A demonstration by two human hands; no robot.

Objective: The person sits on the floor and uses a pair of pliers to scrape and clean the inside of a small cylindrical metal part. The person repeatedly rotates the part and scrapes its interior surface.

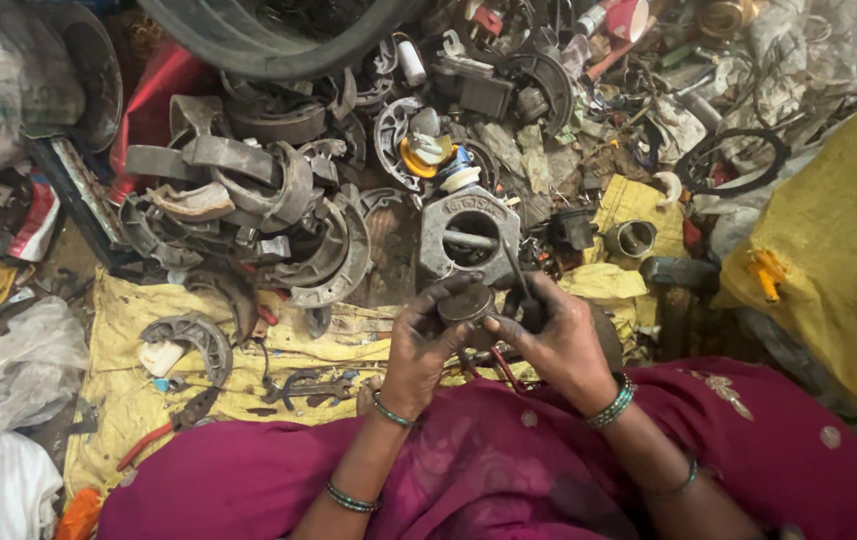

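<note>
Near the middle of the frame, the left hand (418,345) is closed around a small round metal part (466,303). The right hand (556,340) grips a thin dark tool (514,268) touching it. Just above lies a grey metal housing (468,235); curved brake shoes (278,215) are piled at centre left.

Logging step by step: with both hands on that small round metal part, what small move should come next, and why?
Probably work the thin tool in the right hand down against the round metal part, since the left hand already steadies the part between its fingers.
</note>
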